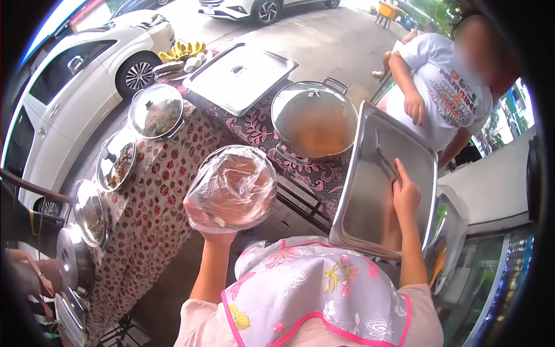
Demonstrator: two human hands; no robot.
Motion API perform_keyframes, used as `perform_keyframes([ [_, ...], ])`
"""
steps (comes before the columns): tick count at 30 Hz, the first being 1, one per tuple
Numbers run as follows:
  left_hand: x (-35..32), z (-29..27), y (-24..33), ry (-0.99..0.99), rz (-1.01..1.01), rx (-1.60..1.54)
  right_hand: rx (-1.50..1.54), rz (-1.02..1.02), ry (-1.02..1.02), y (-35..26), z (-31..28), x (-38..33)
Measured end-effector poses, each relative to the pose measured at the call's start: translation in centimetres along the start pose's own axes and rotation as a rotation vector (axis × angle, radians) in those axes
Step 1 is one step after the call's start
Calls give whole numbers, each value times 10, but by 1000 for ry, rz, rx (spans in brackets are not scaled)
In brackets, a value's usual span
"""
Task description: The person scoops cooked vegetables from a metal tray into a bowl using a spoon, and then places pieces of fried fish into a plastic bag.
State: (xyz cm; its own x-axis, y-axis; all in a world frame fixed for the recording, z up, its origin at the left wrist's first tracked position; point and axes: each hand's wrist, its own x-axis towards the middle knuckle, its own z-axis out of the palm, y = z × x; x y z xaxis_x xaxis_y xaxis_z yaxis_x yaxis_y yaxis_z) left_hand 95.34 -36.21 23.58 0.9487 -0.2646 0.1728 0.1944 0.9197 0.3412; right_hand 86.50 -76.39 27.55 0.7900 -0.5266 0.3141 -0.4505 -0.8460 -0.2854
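My left hand [218, 236] holds a round plate or bowl wrapped in clear crinkled plastic [237, 188] from below. The wrap's folds and glare obscure what it contains. At the right, my right hand [406, 195] closes around a thin metal handle [386, 155], its index finger pointing up along it. Behind that hand is a large rectangular steel pan or lid [361, 202], its shiny surface reflecting my arm. Whether the handle belongs to it or is a separate utensil, I cannot tell. Just left of it stands a round pot with a glass lid [314, 92] and orange-brown contents.
A flat steel lid [254, 75] lies at the back of the cloth-covered table [167, 173]. Several glass-lidded pots [156, 113] line its left side, with bananas [182, 51] beyond. A person [439, 81] stands far right; another person's arm [32, 260] shows at left.
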Motion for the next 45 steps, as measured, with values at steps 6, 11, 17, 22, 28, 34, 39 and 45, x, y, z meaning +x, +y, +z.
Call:
perform_keyframes([
  [6, 36, -56, 86, -70, -47, 183, 149, -293, -29, -192, 22, 107],
  [11, 50, -94, 151, -28, -67, 81, 127, -309, -46, -343, 103, 199],
  [17, 20, -155, 187, 214, -22, 64, 33, -215, -113, -445, 232, 249],
  [22, -4, -186, 193, 391, -43, 87, 69, -159, -151, -453, 291, 248],
  [28, 23, -207, 176, 384, -207, 82, 4, -97, -118, -431, 321, 248],
  [34, 91, -199, 151, 170, -430, 101, 186, -72, -149, -453, 328, 249],
  [39, 120, -168, 126, 23, -606, 76, 234, -245, -159, -409, 265, 240],
  [45, 132, -115, 55, -124, -782, -54, 432, -125, 93, -205, 66, 66],
])
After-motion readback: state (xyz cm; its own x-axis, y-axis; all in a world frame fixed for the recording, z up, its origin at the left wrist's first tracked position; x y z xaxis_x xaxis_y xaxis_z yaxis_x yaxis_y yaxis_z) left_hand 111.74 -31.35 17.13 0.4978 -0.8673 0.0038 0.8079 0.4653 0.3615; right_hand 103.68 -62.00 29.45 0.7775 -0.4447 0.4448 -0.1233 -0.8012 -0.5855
